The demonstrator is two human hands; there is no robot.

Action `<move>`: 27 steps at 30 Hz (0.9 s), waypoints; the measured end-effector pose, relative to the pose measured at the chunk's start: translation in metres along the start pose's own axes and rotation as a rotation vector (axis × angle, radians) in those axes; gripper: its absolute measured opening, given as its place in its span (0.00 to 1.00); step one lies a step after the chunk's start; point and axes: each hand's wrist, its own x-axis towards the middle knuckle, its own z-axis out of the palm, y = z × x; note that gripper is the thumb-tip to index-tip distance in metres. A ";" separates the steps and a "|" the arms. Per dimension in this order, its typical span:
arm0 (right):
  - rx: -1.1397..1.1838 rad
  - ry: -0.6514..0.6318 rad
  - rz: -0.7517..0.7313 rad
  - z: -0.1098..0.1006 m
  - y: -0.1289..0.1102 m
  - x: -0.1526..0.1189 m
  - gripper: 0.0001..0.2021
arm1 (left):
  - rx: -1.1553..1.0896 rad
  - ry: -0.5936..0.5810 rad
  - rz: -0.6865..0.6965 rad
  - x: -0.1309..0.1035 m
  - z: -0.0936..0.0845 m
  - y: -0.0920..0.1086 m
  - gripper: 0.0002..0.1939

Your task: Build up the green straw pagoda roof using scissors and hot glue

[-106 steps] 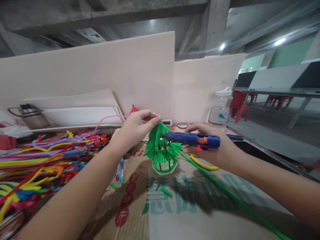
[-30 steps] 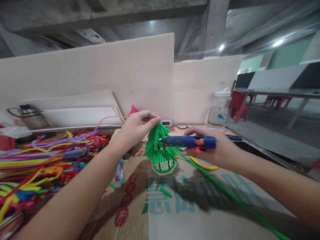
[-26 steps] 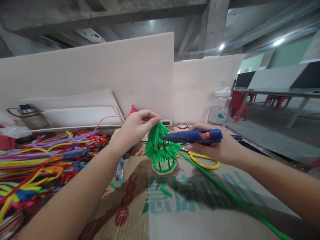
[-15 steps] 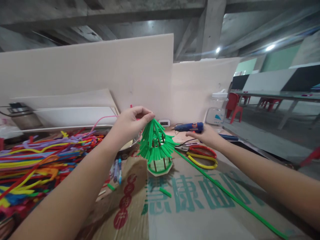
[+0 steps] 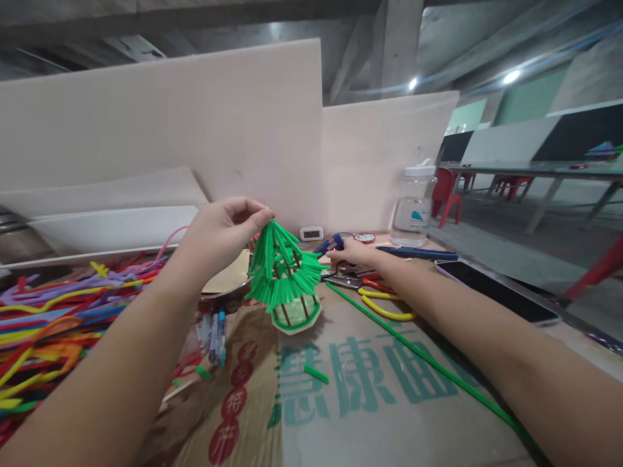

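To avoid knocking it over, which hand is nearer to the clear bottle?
Right. The right hand is left of the bottle, at the glue gun; the left hand, farther left, pinches the green model.

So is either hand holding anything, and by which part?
Left hand: green model, pinched at its peak. Right hand: at blue glue gun, hold unclear.

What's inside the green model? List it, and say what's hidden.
Inside the green model, brown posts rise from a pale green floor. Green strips cover most of the upper interior, so anything behind them cannot be seen.
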 end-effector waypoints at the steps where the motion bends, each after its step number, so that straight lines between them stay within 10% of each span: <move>1: 0.014 -0.015 -0.004 -0.001 0.002 -0.001 0.15 | 0.005 0.006 -0.008 0.000 -0.001 0.000 0.19; 15: -0.095 -0.057 -0.043 0.013 -0.038 -0.008 0.18 | 0.008 -0.022 0.020 0.000 -0.002 -0.001 0.20; 27: -0.309 -0.059 0.121 -0.001 -0.027 -0.013 0.17 | -0.014 -0.080 0.102 0.000 0.005 -0.010 0.19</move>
